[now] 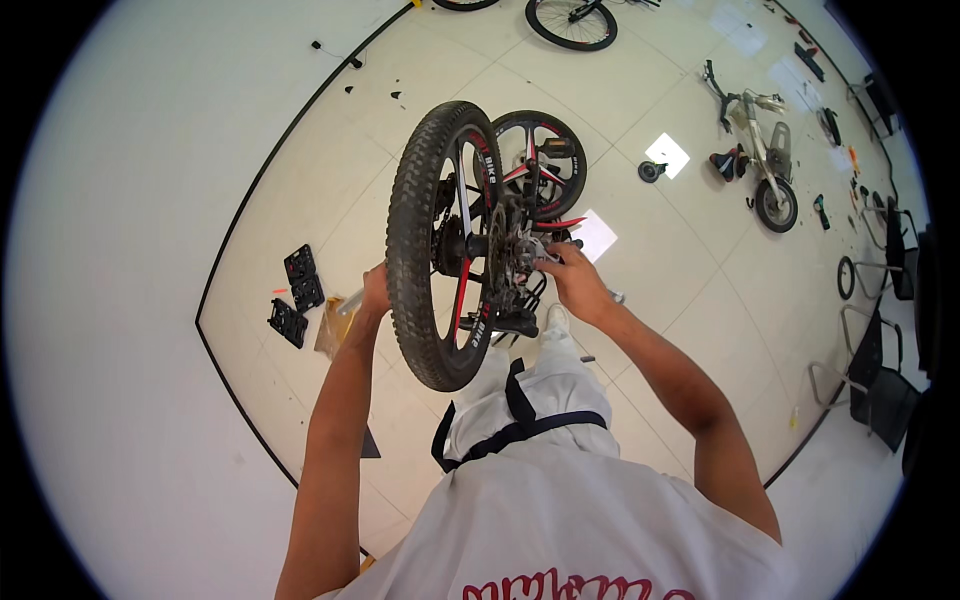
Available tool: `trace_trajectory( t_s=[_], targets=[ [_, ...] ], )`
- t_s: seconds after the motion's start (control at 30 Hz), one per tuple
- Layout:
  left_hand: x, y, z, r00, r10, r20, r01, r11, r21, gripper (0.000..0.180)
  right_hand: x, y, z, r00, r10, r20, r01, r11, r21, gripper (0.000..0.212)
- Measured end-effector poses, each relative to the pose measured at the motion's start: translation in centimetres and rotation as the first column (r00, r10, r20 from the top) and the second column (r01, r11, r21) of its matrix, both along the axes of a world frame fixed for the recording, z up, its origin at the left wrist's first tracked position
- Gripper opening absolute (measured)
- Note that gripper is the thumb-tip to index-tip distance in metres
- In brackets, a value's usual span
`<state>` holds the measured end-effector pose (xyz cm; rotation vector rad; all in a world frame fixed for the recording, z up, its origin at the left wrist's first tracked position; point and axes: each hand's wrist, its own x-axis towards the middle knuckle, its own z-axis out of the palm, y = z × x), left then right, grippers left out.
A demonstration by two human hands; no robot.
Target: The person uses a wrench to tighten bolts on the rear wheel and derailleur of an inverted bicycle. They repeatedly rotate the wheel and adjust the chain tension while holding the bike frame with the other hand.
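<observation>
A bicycle stands upside down in front of me, with its wide knobby tyre (415,240) and spoked rear wheel (462,215) closest. Left of the tyre, my left hand (375,290) is closed. A silver wrench-like tool (350,303) sticks out from it, while the fingers are partly hidden behind the tyre. At the wheel's right side, my right hand (576,276) is closed by the rear hub and gears (522,255). What its fingers grip is too small to make out. Farther off is the bicycle's second wheel (545,165), with a pedal (557,148) before it.
Opened black tool cases (303,277) and a brown bag (330,335) lie left on the tiled floor. A partly stripped small bike (765,165) and a dark round part (650,172) are at right. Black chairs (885,385) line the right wall. Another bicycle wheel (572,42) is at the back.
</observation>
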<state>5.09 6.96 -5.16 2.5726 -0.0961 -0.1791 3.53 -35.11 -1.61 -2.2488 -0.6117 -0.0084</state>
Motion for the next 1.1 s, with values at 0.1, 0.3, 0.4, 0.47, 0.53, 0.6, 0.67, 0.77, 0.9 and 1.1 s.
trace_trajectory(
  t_s=[0.1,0.3,0.4,0.47,0.53,0.6,0.67,0.77,0.9,1.1],
  targets=[
    [0.0,0.5,-0.6,1.000,-0.019,-0.023,0.020,0.998,0.064,0.041,-0.4,0.6,-1.4,0.977,-0.052,-0.209,0.094,0.976,0.199,0.033],
    [-0.1,2.8,-2.8,0.988,-0.152,0.014,0.144,0.961,0.237,0.024,1.1,0.4,-3.5,0.966,-0.072,-0.248,0.140,0.953,0.269,0.028],
    [-0.1,2.1,-2.1,0.982,-0.182,0.043,0.167,0.957,0.237,0.026,2.0,-0.5,-4.7,0.931,0.068,-0.358,0.073,0.928,0.365,0.019],
    [-0.6,1.0,-1.4,0.998,-0.014,0.064,0.014,1.000,0.008,0.027,2.5,-1.0,-3.9,0.823,0.152,-0.548,0.108,0.905,0.412,0.017],
    [-0.9,0.1,-0.6,0.994,0.097,0.052,-0.088,0.984,-0.153,0.029,3.1,-1.5,-2.2,0.662,0.193,-0.724,0.157,0.909,0.386,0.017],
    [-1.2,-0.5,0.3,0.985,0.172,0.003,-0.165,0.952,-0.258,0.031,4.5,-2.0,-2.4,0.617,0.262,-0.742,0.071,0.920,0.385,0.019],
    [-1.2,-1.0,0.9,0.976,0.205,-0.076,-0.219,0.924,-0.315,0.033,6.0,-2.5,-2.1,0.581,0.251,-0.774,0.012,0.949,0.316,0.022],
    [-0.6,-1.7,1.3,0.949,0.235,-0.212,-0.303,0.868,-0.393,0.048,7.5,-3.0,-5.7,0.821,0.317,-0.474,-0.134,0.916,0.379,0.025],
    [-1.2,-1.2,0.8,0.981,0.192,0.035,-0.170,0.930,-0.325,0.019,7.7,-1.5,-1.9,0.903,0.158,-0.400,-0.123,0.986,0.112,0.040],
    [-1.0,-1.7,0.8,0.966,0.078,0.246,-0.043,0.988,-0.146,0.012,5.3,-1.0,-3.5,0.975,0.014,-0.220,-0.039,0.993,-0.110,0.041]
  ],
)
